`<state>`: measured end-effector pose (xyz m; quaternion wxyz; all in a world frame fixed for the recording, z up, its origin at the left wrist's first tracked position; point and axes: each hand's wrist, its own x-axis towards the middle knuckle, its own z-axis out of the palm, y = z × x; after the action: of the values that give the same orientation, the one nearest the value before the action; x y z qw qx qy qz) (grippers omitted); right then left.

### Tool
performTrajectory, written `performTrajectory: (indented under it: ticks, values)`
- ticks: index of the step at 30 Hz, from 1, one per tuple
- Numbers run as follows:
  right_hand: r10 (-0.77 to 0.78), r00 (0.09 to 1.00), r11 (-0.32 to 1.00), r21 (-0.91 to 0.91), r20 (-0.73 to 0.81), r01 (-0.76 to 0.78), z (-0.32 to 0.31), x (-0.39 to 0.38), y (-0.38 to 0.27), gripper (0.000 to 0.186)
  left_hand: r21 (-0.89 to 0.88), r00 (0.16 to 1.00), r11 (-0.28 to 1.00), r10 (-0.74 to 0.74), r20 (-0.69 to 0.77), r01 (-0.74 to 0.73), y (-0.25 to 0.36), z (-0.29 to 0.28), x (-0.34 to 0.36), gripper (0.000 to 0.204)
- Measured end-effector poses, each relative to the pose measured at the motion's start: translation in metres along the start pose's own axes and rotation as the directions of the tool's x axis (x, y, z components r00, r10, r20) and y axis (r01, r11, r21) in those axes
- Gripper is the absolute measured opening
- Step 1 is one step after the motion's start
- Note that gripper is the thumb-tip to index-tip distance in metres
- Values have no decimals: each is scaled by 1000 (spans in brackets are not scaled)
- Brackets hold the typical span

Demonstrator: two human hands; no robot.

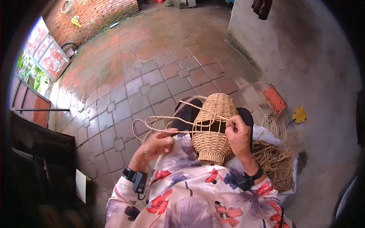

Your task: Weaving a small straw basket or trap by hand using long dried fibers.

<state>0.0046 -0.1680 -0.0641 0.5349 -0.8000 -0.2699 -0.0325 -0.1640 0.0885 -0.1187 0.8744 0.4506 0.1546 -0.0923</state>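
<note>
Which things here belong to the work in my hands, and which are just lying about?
Seemingly part of the work:
- woven basket, your right hand at its open band
- loose cord near your left hand
- probably the heaped cord

Seemingly just lying about:
- orange brick
- yellow object, kind unclear

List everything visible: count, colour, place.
Basket: one, tan, lap
Loose cords: several, tan, left of basket
Cord pile: one, tan, right
Sack: one, white, around pile
Perforated brick: one, orange, right
Unclear object: one, yellow, right
Gate panels: two, reddish, left
Brick wall: one, reddish, upper left
Plastered wall: one, grey, right
Paving: one, grey-red, ahead
Shirt: one, pale floral, bottom
Wristbands: two, black, wrists
Left fingers: one set, at cords
Right fingers: one set, at basket
</note>
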Motion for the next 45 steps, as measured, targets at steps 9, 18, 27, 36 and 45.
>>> performTrajectory:
  ticks: [9,18,27,36,45]
  values:
    - [77,997,996,54,-4,-77,-3,-3,2,9,-164,992,981,85,-91,-99,22,62,41,23]
    - [103,995,981,167,-3,-101,-5,-5,4,8,670,953,707,302,2,-225,34,89,62,21]
    - [91,996,986,142,-24,-87,-5,-4,3,7,967,818,246,568,-88,-67,15,103,76,27]
    - [100,995,981,169,-12,-96,-5,-1,10,4,-6,960,987,153,-233,-159,19,91,54,29]
    - [224,974,886,421,-25,-193,-7,-9,19,8,891,508,442,747,-428,100,26,-13,32,31]
